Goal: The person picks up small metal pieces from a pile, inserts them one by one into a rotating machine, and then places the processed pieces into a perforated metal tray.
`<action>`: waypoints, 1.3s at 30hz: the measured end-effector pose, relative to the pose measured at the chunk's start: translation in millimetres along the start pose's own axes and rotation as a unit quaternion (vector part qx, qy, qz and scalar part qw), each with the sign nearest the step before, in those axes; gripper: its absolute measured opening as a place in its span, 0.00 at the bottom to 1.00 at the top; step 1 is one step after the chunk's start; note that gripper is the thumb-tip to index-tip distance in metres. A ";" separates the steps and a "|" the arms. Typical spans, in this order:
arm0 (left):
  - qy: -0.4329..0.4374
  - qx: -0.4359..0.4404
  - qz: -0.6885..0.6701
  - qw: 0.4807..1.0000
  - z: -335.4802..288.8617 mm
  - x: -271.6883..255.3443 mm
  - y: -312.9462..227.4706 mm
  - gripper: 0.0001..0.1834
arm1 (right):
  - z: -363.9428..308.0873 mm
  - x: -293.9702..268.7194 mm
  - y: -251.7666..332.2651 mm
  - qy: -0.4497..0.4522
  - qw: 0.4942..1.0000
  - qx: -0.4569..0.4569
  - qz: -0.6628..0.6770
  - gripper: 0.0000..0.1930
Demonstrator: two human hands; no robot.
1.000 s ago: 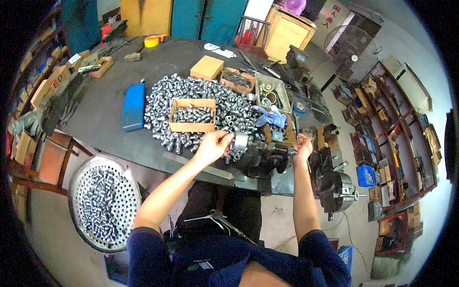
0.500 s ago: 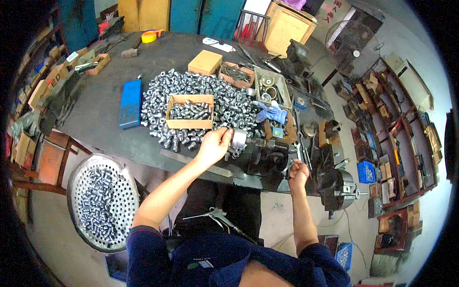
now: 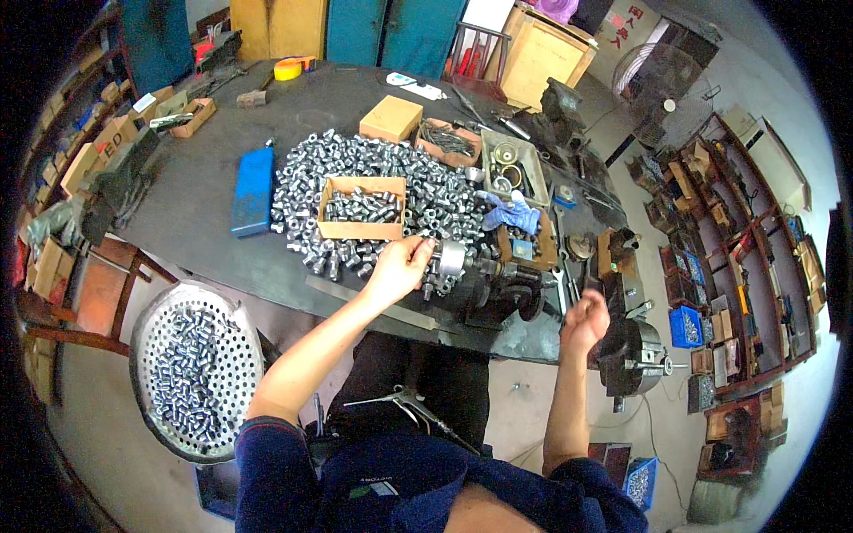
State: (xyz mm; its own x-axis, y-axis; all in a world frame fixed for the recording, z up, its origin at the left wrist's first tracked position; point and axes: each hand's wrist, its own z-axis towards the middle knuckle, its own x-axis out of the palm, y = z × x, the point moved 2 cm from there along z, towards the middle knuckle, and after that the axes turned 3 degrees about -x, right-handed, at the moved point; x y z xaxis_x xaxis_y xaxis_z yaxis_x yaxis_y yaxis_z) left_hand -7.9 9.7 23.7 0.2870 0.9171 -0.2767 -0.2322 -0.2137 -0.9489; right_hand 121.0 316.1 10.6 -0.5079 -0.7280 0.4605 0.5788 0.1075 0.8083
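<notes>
My left hand is closed, thumb and fingers pinched together against the left side of a round silver chuck. What lies between the fingertips is too small to make out. The chuck belongs to a dark bench fixture at the table's near edge. To its right my right hand hangs in the air, partly curled and smeared by motion. Behind the left hand lies a large heap of shiny metal fittings, with a cardboard box of the same fittings in its midst.
A perforated metal basin of fittings stands at lower left. On the dark table are a blue case, a yellow box, blue gloves and wrenches. An air gun hangs before me; a vise-like machine stands right.
My right hand has moved right and slightly away from the fixture's right end, its grip loosening. The left hand stays at the chuck. The whole view has shifted slightly.
</notes>
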 end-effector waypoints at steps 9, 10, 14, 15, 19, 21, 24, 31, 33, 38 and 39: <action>-0.033 -0.027 -0.025 0.999 30.5 -13.5 17.8 0.20 | 79.2 -39.2 -98.8 0.034 0.920 -0.184 -0.346 0.10; -0.072 -0.004 0.015 0.997 35.1 -29.9 17.6 0.20 | 78.3 -0.3 -79.7 -0.003 0.970 -0.045 -0.239 0.10; -0.174 0.150 0.122 0.966 62.4 -71.8 43.0 0.13 | 63.3 24.3 -20.0 -0.011 0.991 -0.031 -0.132 0.07; -0.182 0.169 0.094 0.964 58.2 -80.3 45.8 0.13 | 47.8 19.8 -7.7 -0.009 0.998 -0.002 -0.057 0.07; -0.020 -0.002 0.113 0.993 -25.1 -144.8 37.2 0.13 | -7.7 -36.6 -8.1 0.013 0.999 0.027 -0.027 0.10; -0.021 -0.033 0.270 0.962 -82.8 -186.3 45.9 0.13 | -23.1 -45.3 -31.9 0.016 0.997 0.070 0.017 0.11; -0.053 -0.193 0.442 0.875 -162.3 -246.8 93.5 0.13 | -3.5 -70.7 -82.6 -0.078 0.985 0.146 -0.052 0.11; -0.203 -0.297 0.440 0.823 -256.8 -270.1 162.2 0.09 | 3.2 -41.9 -81.8 -0.108 0.972 0.189 -0.087 0.10; -0.197 -0.300 0.525 0.772 -251.7 -258.5 178.6 0.09 | 4.4 -55.9 -88.7 -0.075 0.981 0.162 -0.074 0.10; -0.111 -0.293 0.554 0.771 -236.2 -260.2 170.5 0.08 | -7.1 -62.7 -84.1 -0.087 0.983 0.130 -0.095 0.10; -0.117 -0.305 0.552 0.767 -233.7 -257.0 151.0 0.08 | -13.8 -41.9 -73.7 -0.097 0.978 0.157 -0.100 0.10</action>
State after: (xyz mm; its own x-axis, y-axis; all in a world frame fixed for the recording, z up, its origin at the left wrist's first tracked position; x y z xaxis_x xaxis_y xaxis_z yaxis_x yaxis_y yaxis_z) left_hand 100.4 -337.0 -84.0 0.0381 0.0828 -0.9958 0.2853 -0.9560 -0.0686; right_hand 108.4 329.4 -73.3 -0.7201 -0.6170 0.3175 0.2459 0.2010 0.9482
